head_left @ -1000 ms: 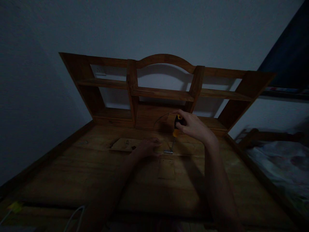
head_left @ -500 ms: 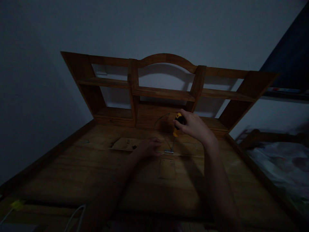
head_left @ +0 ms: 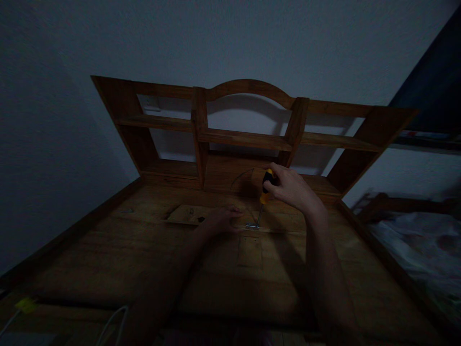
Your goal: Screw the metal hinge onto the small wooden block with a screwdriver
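Note:
My right hand point(head_left: 288, 185) is closed around the yellow and black handle of a screwdriver point(head_left: 265, 186). Its shaft slants down to a small metal hinge point(head_left: 252, 226) at the front edge of a long wooden board point(head_left: 183, 214). The exact contact of the tip is too dark to make out. Just left of the hinge, my left hand point(head_left: 225, 218) rests on the board, fingers stretched to the right and thumb apart near the edge. In front of the hinge, a shallow rectangular recess point(head_left: 249, 252) shows in the wooden desktop point(head_left: 144, 254).
A wooden shelf unit point(head_left: 245, 139) rises behind the desktop against the wall. A small metal piece point(head_left: 126, 211) lies at the left. At front left are a yellow object point(head_left: 26, 304) and a white cable point(head_left: 114, 319). Pale plastic-like wrapping point(head_left: 421, 242) lies right of the desk.
Very little differs. My right hand and the screwdriver handle have shifted slightly right; the screwdriver stays at the hinge and my left hand remains on the board.

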`<state>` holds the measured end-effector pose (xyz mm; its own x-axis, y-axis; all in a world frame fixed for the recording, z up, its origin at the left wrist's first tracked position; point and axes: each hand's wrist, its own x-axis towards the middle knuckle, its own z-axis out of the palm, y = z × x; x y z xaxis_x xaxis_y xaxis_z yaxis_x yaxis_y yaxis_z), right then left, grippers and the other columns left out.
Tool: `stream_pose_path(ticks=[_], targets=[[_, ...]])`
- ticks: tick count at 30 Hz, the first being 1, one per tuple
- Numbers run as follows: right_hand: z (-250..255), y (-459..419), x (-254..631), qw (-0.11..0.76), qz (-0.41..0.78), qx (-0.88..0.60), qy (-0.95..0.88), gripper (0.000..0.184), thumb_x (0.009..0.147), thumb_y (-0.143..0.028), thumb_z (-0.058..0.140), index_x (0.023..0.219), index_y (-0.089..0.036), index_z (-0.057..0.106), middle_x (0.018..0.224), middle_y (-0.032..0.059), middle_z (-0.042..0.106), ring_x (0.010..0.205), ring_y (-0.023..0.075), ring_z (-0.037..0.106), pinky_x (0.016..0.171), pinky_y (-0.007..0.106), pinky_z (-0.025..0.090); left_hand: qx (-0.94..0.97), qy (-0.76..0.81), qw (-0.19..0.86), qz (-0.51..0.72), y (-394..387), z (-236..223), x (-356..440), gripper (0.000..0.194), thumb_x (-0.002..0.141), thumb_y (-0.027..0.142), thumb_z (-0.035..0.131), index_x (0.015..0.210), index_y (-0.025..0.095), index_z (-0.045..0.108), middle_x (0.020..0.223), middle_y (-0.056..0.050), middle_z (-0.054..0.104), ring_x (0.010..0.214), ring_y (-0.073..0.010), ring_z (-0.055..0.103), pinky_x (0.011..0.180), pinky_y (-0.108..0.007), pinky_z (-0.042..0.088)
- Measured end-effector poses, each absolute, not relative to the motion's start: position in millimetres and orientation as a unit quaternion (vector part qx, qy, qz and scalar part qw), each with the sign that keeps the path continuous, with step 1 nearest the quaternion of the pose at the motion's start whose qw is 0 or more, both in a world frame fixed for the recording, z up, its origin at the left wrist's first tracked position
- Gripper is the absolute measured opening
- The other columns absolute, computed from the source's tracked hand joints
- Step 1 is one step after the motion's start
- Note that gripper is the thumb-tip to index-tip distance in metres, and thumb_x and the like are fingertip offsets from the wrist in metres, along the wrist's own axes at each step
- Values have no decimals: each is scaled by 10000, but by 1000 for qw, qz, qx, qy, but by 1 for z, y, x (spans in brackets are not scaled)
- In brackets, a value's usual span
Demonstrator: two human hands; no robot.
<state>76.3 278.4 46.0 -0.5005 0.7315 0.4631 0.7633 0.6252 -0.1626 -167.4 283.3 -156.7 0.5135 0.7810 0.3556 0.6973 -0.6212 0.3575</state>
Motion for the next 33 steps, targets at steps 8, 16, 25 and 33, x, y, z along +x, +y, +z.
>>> stream_pose_path(ticks=[8,16,25,33], targets=[[43,280,73,264,-42,-435,-860,323,948,-468,479,1068,-185,578,989,97,670,862,243,631,725,320,426,869,426,87,234,284,-155,-168,577,769,479,745,1285,254,624,1320,-60,591,1143,-250,594,981,-364,475],[45,281,75,263,-22,-413,-872,318,938,-305,477,1221,-177,546,1073,98,677,967,242,638,812,320,434,865,438,89,228,281,-157,-168,545,791,504,721,1269,255,635,1335,-56,597,1188,-245,586,1005,-361,475],[44,282,72,253,-27,-411,-876,244,885,-326,527,1086,-200,579,1025,73,669,907,229,626,769,307,432,885,427,19,185,278,-160,-168,581,850,558,638,1313,212,589,1407,-81,537,1292,-248,516,1093,-374,409],[41,285,73,244,-32,-436,-866,252,928,-402,482,1051,-204,579,910,75,686,827,225,642,703,298,414,890,416,-10,187,274,-162,-168,556,858,511,659,1304,186,587,1401,-102,540,1299,-243,510,1090,-363,414]])
